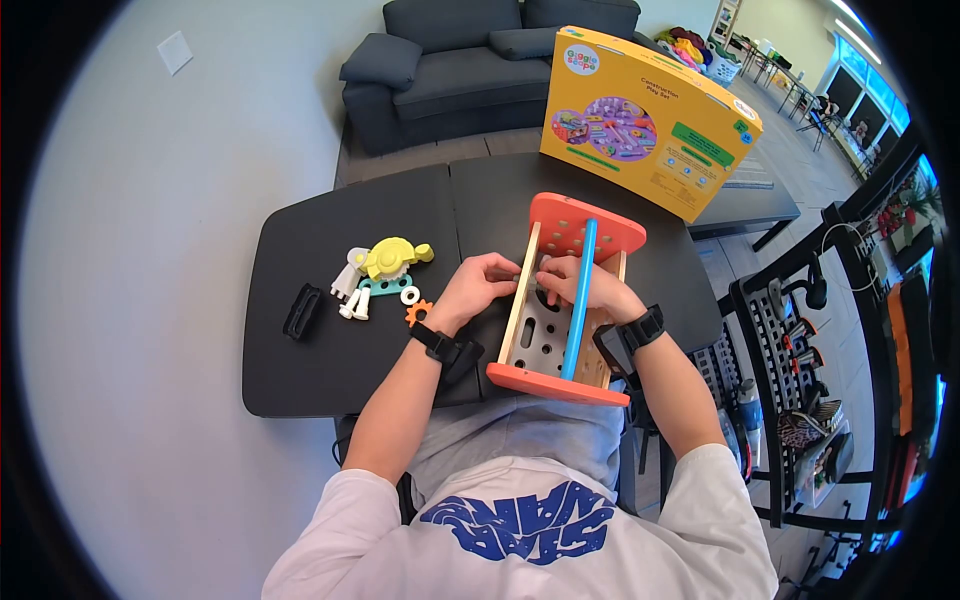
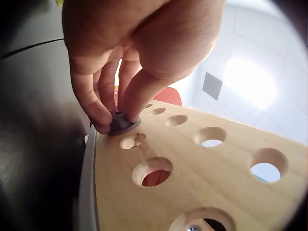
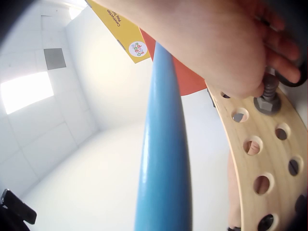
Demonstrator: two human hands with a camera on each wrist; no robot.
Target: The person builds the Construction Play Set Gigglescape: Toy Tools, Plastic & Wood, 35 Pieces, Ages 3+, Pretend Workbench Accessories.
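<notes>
A wooden toolbox with red ends (image 1: 556, 384) and a blue handle bar (image 1: 580, 300) stands at the table's front edge. At its left side panel (image 2: 211, 168), my left hand (image 1: 480, 288) (image 2: 130, 57) pinches a dark grey round piece (image 2: 122, 123) against the outer face, beside a row of holes. My right hand (image 1: 592, 288) (image 3: 216, 43) reaches inside, under the handle bar. There a grey threaded bolt with a hexagonal part (image 3: 268, 103) stands out of the perforated panel (image 3: 250, 168), between thumb and curled fingers; the exact contact is partly hidden.
Left of the toolbox lie a yellow toy piece (image 1: 390, 258), white bolts (image 1: 354, 303), a teal strip (image 1: 385, 287), a white ring (image 1: 410, 295), an orange gear (image 1: 418, 312) and a black tray (image 1: 302, 312). A yellow box (image 1: 650, 120) stands at the table's back right.
</notes>
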